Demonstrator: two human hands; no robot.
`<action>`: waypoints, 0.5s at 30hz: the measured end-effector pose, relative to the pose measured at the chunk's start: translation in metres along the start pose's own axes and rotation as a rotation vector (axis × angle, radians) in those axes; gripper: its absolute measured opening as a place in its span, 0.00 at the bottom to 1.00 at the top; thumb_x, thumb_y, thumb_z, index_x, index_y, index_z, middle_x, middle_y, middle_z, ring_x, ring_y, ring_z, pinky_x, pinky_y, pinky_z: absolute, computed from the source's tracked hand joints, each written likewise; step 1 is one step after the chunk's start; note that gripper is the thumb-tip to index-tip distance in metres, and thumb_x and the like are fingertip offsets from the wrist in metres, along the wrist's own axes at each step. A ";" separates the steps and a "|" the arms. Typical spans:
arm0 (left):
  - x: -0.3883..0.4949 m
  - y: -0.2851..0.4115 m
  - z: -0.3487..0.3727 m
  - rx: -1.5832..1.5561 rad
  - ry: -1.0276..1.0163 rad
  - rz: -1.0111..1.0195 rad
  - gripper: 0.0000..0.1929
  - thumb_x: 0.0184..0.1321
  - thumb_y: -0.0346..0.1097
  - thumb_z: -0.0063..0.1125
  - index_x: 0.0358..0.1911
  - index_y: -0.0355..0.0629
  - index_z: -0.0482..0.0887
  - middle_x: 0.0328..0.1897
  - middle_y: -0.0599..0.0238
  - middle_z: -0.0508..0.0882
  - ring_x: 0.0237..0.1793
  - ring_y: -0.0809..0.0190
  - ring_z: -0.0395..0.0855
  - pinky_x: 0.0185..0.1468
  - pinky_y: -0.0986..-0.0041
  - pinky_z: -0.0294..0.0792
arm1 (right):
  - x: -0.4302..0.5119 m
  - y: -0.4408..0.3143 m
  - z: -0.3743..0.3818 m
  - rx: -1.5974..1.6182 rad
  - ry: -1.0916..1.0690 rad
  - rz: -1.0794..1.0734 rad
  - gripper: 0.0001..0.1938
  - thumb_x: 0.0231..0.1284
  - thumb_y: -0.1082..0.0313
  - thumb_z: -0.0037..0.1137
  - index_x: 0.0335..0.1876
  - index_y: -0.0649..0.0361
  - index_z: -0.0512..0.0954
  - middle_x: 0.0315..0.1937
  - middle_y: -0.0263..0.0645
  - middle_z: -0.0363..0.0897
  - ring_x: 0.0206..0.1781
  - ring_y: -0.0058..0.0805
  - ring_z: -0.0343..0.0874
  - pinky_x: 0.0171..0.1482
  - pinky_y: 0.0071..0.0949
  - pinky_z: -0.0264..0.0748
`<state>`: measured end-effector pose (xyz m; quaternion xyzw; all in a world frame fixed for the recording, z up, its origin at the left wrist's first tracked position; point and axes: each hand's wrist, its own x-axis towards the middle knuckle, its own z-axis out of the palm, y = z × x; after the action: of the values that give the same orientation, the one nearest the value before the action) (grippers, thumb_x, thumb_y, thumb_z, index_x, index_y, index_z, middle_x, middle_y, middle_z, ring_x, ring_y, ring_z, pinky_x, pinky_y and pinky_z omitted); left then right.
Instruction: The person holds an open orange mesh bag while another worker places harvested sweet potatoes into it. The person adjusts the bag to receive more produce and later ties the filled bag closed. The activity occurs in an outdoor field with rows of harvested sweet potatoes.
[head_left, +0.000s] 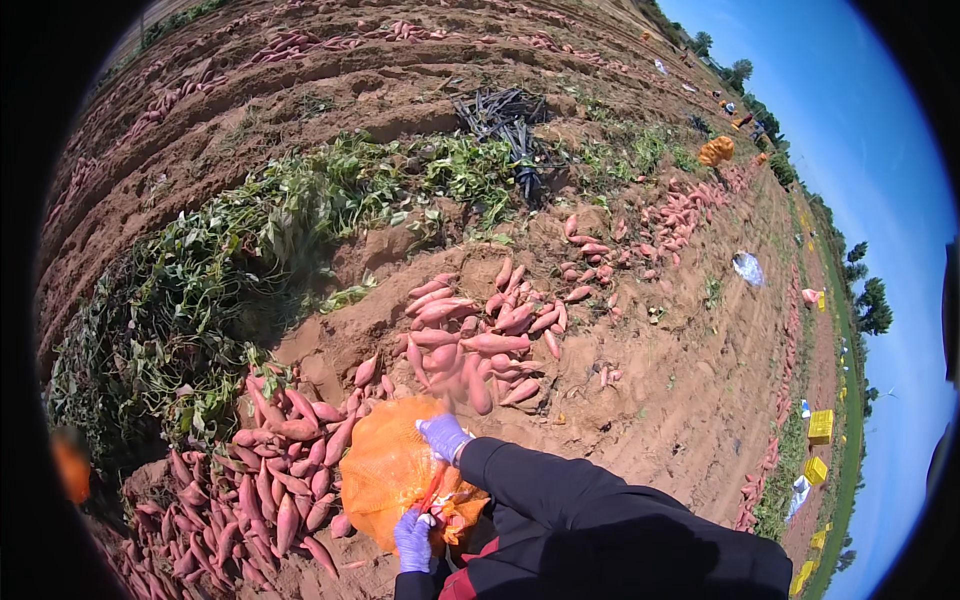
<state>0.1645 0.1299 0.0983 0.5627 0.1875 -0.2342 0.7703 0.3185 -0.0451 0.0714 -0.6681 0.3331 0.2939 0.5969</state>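
An orange mesh sack (390, 469), bulging, rests on the soil among harvested sweet potatoes. My right hand (444, 436), in a thin purple glove, grips the upper side of the sack's gathered mouth. Lower down, my left hand (414, 538), gloved alike, pinches a red drawstring at the mouth; the string runs between both hands. Pinkish contents show through the mesh near the mouth. One pile of sweet potatoes (255, 487) lies left of the sack, another heap of sweet potatoes (487, 337) beyond it. My fingertips are partly hidden in the mesh.
Cut green vines (247, 247) lie in a thick band to the left. Black strips (502, 116) lie bunched beyond them. A filled orange sack (716, 151) stands farther up the row. Yellow crates (820, 427) and a pale plastic bag (748, 268) are at the right. People are far off.
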 end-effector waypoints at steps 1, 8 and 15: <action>0.001 -0.001 0.001 0.012 0.022 0.017 0.08 0.56 0.22 0.46 0.37 0.31 0.78 0.26 0.66 0.78 0.27 0.69 0.76 0.33 0.80 0.70 | 0.011 0.004 0.001 0.049 0.006 0.028 0.18 0.66 0.55 0.47 0.27 0.63 0.74 0.13 0.38 0.68 0.10 0.32 0.66 0.13 0.34 0.61; 0.033 0.025 0.028 -0.048 0.258 -0.178 0.08 0.60 0.28 0.46 0.27 0.34 0.79 0.17 0.66 0.75 0.18 0.69 0.72 0.23 0.80 0.64 | -0.005 -0.017 -0.019 0.094 -0.010 0.150 0.12 0.65 0.58 0.49 0.37 0.59 0.75 0.20 0.37 0.71 0.14 0.29 0.68 0.17 0.29 0.67; 0.029 0.009 0.033 0.300 0.286 -0.011 0.08 0.61 0.33 0.52 0.36 0.35 0.81 0.24 0.63 0.79 0.25 0.65 0.73 0.28 0.74 0.64 | -0.095 -0.045 -0.024 -0.074 -0.392 -0.356 0.10 0.60 0.68 0.54 0.24 0.63 0.75 0.23 0.31 0.74 0.24 0.17 0.68 0.30 0.19 0.66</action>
<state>0.1946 0.0968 0.0992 0.6975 0.2610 -0.1813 0.6423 0.2964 -0.0574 0.1760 -0.6679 0.0772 0.3202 0.6674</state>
